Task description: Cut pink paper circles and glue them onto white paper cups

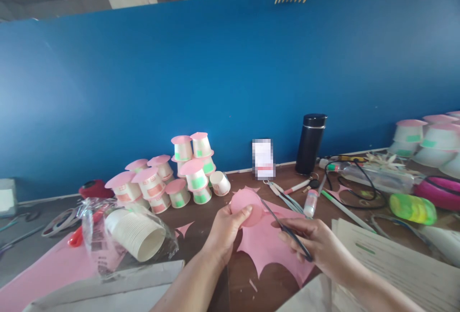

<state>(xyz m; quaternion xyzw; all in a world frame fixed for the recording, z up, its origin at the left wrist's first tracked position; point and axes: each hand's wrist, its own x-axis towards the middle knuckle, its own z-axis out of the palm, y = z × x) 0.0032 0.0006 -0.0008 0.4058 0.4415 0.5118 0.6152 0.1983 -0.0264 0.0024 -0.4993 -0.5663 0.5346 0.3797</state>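
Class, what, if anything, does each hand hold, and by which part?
Left hand: pink paper disc, by its near edge. Right hand: slim dark tool, by its rear part.

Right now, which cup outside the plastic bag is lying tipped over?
The bare white cup just right of the left-hand pink-topped stacks. It lies on its side, while those stand upside down, capped with pink paper discs.

The left hand [230,230] pinches, thumb [246,214] uppermost and pointing right; the right hand [318,242] grips with bent fingers [301,226]; both forearms (bare) angle inward from the lower edge.
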